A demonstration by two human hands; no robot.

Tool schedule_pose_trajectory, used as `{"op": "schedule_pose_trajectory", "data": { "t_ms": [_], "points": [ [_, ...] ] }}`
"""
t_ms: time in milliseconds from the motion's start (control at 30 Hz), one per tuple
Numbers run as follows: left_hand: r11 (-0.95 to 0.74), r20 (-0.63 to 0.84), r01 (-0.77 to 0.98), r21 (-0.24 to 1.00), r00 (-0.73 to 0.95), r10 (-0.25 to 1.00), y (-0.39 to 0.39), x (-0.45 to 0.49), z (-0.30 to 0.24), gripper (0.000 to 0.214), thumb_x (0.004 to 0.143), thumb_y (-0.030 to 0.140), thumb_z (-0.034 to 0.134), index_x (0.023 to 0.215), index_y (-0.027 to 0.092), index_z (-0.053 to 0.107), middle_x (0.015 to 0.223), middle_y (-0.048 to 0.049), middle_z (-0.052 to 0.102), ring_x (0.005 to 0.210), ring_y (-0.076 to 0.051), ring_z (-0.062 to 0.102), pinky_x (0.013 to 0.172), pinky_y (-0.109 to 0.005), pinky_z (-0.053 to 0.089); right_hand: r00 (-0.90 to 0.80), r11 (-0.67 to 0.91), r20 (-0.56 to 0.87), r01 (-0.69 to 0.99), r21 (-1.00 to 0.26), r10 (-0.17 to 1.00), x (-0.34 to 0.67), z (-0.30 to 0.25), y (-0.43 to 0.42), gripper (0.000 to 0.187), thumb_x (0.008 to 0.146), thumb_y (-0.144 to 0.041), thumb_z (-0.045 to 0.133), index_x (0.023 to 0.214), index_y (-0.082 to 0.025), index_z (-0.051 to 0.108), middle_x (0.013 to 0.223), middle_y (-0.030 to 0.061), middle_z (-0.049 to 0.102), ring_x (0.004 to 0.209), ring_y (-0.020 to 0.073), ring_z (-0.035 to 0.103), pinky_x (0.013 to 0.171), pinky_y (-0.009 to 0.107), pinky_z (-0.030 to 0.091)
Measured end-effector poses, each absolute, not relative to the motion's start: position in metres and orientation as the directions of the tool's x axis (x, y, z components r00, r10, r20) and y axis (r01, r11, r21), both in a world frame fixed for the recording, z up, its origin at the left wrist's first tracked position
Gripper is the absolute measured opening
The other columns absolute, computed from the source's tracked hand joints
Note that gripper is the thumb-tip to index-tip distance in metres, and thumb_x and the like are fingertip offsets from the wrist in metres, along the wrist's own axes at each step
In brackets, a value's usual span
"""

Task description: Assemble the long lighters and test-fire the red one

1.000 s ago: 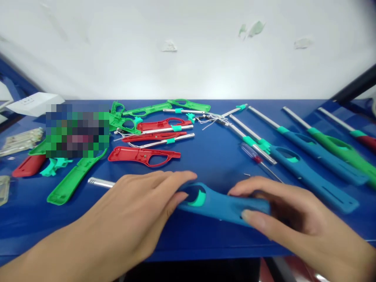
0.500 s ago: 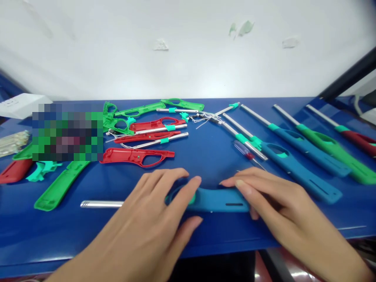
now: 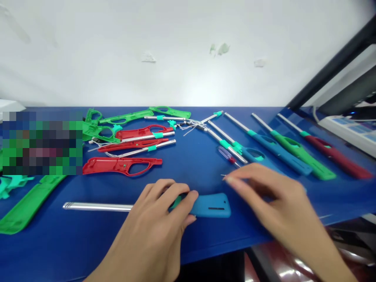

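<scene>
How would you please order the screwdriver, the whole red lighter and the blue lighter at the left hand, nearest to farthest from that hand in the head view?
1. Blue lighter: directly under the left hand, touching it.
2. Screwdriver: beyond the hand, to its right.
3. Red lighter: far right, well past the screwdriver.

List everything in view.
held lighter: 1, blue, front
other lighters: 4, two blue, green, red, right
tiny piece: 1, silvery, right fingertips
screwdriver: 1, purple, red, centre
loose tubes: 5, silver, middle
casings: 3, red, middle
more casings: several, green, left
clips: several, teal, scattered
wires: several, white, middle
boxy things: 2, white, outer edges
wall: 1, white, back
post: 1, black, right
table: 1, blue, below
left hand: 1, on held lighter
right hand: 1, near tiny piece
</scene>
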State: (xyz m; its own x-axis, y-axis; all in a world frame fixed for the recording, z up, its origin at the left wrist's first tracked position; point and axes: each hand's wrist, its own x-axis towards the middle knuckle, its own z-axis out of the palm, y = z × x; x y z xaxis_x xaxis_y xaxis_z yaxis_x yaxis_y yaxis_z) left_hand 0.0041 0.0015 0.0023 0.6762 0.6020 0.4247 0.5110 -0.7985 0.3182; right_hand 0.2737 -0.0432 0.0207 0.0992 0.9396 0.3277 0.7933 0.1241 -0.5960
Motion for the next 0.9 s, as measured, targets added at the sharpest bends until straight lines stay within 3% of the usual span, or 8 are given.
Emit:
{"op": "schedule_pose_trajectory", "data": {
  "t_ms": [33,100,233,367,567,667,800,900],
  "points": [
    [-0.799,0.428,0.506,0.325,0.674,0.601,0.002,0.004,0.003,0.038,0.112,0.006,0.056,0.136,0.018,0.083,0.125,-0.0093,0.086,0.116,-0.031,0.078,0.092,-0.049,0.071,0.122,0.102,0.406,0.867,-0.488,0.906,0.280,0.024,-0.039,0.041,0.118,-0.059,0.060,0.101,-0.030,0.083,0.100,0.0056,0.088,0.073,0.0220,0.077,0.065,0.035,0.058],
    [-0.803,0.447,0.498,0.328,0.667,0.596,0.002,0.004,0.003,0.037,0.113,0.007,0.056,0.136,0.018,0.083,0.125,-0.0097,0.086,0.114,-0.031,0.079,0.093,-0.049,0.071,0.124,0.064,0.438,0.919,-0.390,0.890,0.293,0.028,-0.026,0.041,0.118,-0.060,0.059,0.105,-0.029,0.082,0.095,0.0062,0.087,0.066,0.0225,0.073,0.065,0.038,0.053],
    [-0.802,0.453,0.534,0.268,0.665,0.594,0.001,0.003,-0.001,0.036,0.115,0.011,0.054,0.138,0.019,0.081,0.128,-0.0112,0.085,0.116,-0.033,0.080,0.094,-0.051,0.072,0.060,0.039,0.395,0.971,-0.236,0.917,0.303,0.021,0.004,0.044,0.114,-0.065,0.063,0.108,-0.025,0.081,0.093,0.0085,0.083,0.072,0.0268,0.072,0.064,0.038,0.042],
    [-0.781,0.400,0.587,0.212,0.677,0.618,0.000,-0.002,-0.007,0.037,0.120,0.018,0.053,0.149,0.021,0.076,0.141,-0.0113,0.082,0.127,-0.033,0.078,0.104,-0.051,0.071,0.007,0.051,0.351,0.987,-0.155,0.936,0.298,0.009,0.017,0.055,0.118,-0.067,0.047,0.102,-0.022,0.075,0.099,0.0117,0.079,0.063,0.0230,0.063,0.059,0.038,0.034],
    [-0.797,0.415,0.589,0.131,0.697,0.584,0.000,-0.002,-0.009,0.039,0.121,0.020,0.048,0.146,0.020,0.078,0.138,-0.0121,0.085,0.122,-0.036,0.081,0.098,-0.055,0.072,-0.008,0.107,0.353,0.959,-0.261,0.936,0.299,0.026,0.002,0.042,0.123,-0.062,0.041,0.114,-0.026,0.061,0.105,0.0097,0.079,0.089,0.0288,0.076,0.080,0.041,0.053],
    [-0.803,0.439,0.585,0.109,0.697,0.567,0.000,0.002,-0.010,0.039,0.122,0.021,0.046,0.141,0.019,0.080,0.134,-0.0124,0.087,0.118,-0.035,0.082,0.095,-0.053,0.073,0.058,0.073,0.361,0.939,-0.337,0.931,0.303,0.035,-0.010,0.039,0.124,-0.061,0.039,0.131,-0.027,0.058,0.101,0.0056,0.079,0.078,0.0238,0.076,0.070,0.036,0.054],
    [-0.800,0.463,0.591,0.103,0.683,0.564,-0.001,0.003,-0.009,0.039,0.122,0.021,0.045,0.139,0.018,0.080,0.133,-0.0130,0.087,0.118,-0.037,0.082,0.094,-0.056,0.072,0.071,0.039,0.225,0.891,-0.451,0.972,0.307,0.029,-0.021,0.042,0.114,-0.067,0.061,0.123,-0.028,0.074,0.087,0.0028,0.080,0.067,0.0241,0.074,0.064,0.037,0.052],
    [-0.805,0.446,0.584,0.105,0.695,0.563,-0.001,0.001,-0.008,0.037,0.121,0.020,0.049,0.140,0.017,0.080,0.134,-0.0129,0.086,0.119,-0.037,0.081,0.096,-0.056,0.071,0.027,0.031,0.103,0.851,-0.525,0.994,0.310,0.019,-0.021,0.046,0.103,-0.069,0.077,0.126,-0.030,0.085,0.098,0.0057,0.088,0.076,0.0285,0.081,0.073,0.041,0.062]
  ]
}}
